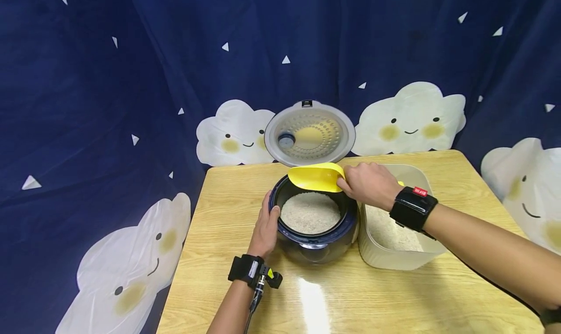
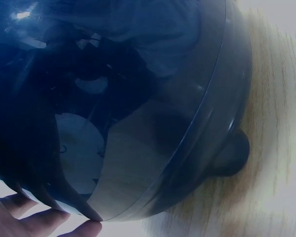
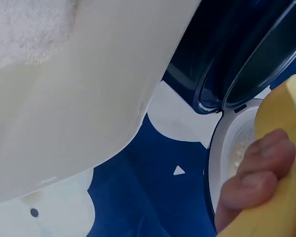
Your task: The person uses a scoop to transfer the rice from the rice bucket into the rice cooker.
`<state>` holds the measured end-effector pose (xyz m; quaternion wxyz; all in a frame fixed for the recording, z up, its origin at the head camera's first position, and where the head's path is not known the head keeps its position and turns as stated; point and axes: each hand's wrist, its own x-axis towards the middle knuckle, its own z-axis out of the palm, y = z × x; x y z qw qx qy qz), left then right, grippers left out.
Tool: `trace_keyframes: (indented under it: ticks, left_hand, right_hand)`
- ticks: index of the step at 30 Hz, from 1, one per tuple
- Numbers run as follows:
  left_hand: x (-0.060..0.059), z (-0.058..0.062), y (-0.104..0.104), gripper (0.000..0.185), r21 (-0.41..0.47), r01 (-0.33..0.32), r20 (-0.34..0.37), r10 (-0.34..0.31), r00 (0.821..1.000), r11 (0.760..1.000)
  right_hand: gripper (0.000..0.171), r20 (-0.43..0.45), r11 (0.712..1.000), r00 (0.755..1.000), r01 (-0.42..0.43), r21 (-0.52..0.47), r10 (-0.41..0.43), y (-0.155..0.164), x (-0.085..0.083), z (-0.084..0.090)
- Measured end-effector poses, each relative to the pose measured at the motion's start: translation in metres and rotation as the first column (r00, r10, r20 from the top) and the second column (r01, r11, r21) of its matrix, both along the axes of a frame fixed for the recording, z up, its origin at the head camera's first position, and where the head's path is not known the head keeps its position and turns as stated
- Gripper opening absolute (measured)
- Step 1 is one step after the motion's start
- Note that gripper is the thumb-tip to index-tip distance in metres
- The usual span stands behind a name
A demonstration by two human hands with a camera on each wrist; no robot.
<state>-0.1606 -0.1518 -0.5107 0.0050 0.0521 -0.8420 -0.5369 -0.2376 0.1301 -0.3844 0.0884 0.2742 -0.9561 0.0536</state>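
Note:
A dark blue rice cooker (image 1: 313,249) stands with its lid (image 1: 308,134) raised, and white rice (image 1: 310,213) lies in its inner pot. My left hand (image 1: 264,229) rests against the cooker's left side, thumb at the rim and fingers laid along the outer wall. In the left wrist view those fingertips (image 2: 91,228) touch the glossy wall. My right hand (image 1: 370,182) grips a yellow scoop (image 1: 316,176), held tilted over the back of the pot. Its fingers (image 3: 259,170) curl round the scoop in the right wrist view. No rice shows in the scoop's visible part.
An off-white bin (image 1: 390,260) with rice (image 1: 392,229) stands right beside the cooker, under my right wrist. Both are on a wooden table (image 1: 228,197). Behind the table hangs a dark blue curtain (image 1: 263,42) with clouds; the raised lid stands in front of it.

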Motion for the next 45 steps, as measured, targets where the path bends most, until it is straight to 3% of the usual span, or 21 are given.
trace_keyframes:
  ticks: [4, 8, 11, 15, 24, 27, 30, 34, 45]
  left_hand:
    - [-0.001, -0.001, -0.001, 0.056, -0.002, -0.005, 0.004, 0.005, 1.0, 1.0]
    - [-0.001, -0.002, -0.001, 0.056, -0.014, -0.001, 0.0, 0.001, 1.0, 1.0]
    - [0.0, -0.002, 0.0, 0.056, -0.012, -0.003, 0.001, 0.003, 1.0, 1.0]
    - [0.001, -0.001, 0.001, 0.055, -0.007, -0.002, 0.008, 0.002, 1.0, 1.0]
    - [0.0, 0.0, 0.001, 0.055, 0.008, 0.0, 0.011, 0.0, 1.0, 1.0]
    - [0.0, 0.0, 0.001, 0.056, -0.008, 0.0, 0.003, 0.0, 1.0, 1.0]
    - [0.0, -0.001, 0.001, 0.056, -0.024, -0.002, -0.016, 0.002, 1.0, 1.0]
    - [0.0, -0.001, 0.001, 0.055, -0.029, -0.006, -0.033, 0.005, 0.999, 1.0]
    - [0.001, -0.001, 0.001, 0.056, -0.029, 0.001, -0.038, -0.002, 0.999, 1.0]
  right_hand:
    - [0.039, 0.042, 1.0, 0.999, 0.004, -0.017, -0.003, 0.001, 0.002, 0.004]
    - [0.04, 0.201, 0.994, 0.98, 0.017, -0.105, 0.004, 0.002, 0.001, 0.008]
    - [0.038, 0.35, 0.982, 0.937, 0.059, -0.181, 0.008, 0.004, 0.001, 0.011]
    - [0.037, 0.487, 0.968, 0.874, 0.119, -0.222, 0.004, 0.01, 0.003, 0.013]
    - [0.039, 0.67, 0.939, 0.731, 0.128, -0.318, 0.127, 0.022, 0.007, 0.012]
    - [0.039, 0.69, 0.938, 0.709, 0.124, -0.325, 0.146, 0.029, 0.008, 0.01]
    - [0.038, 0.701, 0.937, 0.702, 0.143, -0.317, 0.13, 0.037, 0.009, 0.01]
    - [0.036, 0.698, 0.936, 0.71, 0.178, -0.304, 0.091, 0.051, 0.01, 0.009]
    - [0.034, 0.641, 0.941, 0.767, 0.219, -0.259, -0.002, 0.096, 0.001, 0.002]
